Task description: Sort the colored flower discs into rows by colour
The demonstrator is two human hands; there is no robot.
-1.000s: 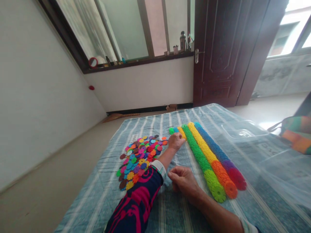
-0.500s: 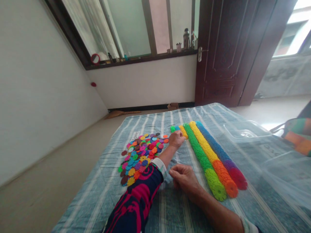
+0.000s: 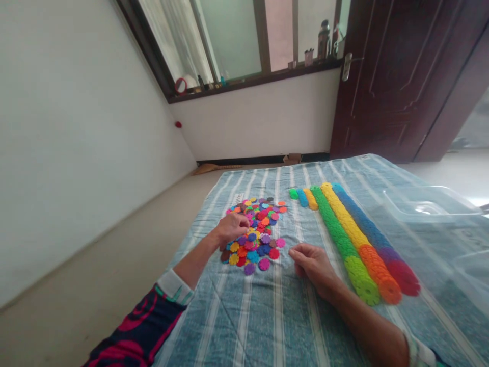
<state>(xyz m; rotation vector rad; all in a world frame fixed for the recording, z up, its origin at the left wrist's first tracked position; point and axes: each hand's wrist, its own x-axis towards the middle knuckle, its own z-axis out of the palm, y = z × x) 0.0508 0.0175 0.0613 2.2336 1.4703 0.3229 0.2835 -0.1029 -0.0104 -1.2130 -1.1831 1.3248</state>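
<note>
My left hand [image 3: 232, 228] is over the left side of a loose pile of colourful notched plastic discs [image 3: 252, 256]. Its fingers are pinched together, and whatever they may hold is hidden. Just right of the pile, my right hand [image 3: 315, 267] hovers low over the cloth with thumb and fingertips together; I cannot make out anything in them. Long overlapping rows of discs lie to the right: green [image 3: 332, 224] ending in lime, yellow [image 3: 346, 216] ending in orange, and blue [image 3: 359, 223] running into purple and red. Short yellow [image 3: 311, 200], blue [image 3: 302, 197] and green [image 3: 293, 193] rows sit at the far end.
A blue striped cloth [image 3: 237, 311] covers the surface under everything. A clear plastic container [image 3: 431, 218] stands at the right, with another transparent item [image 3: 471, 270] nearer me. Beyond are a dark door [image 3: 397, 86] and a windowsill [image 3: 260, 80] with small items.
My left hand has moved from the far short rows back to the disc pile. The nearer part of the yellow short row is now uncovered. The view has shifted left.
</note>
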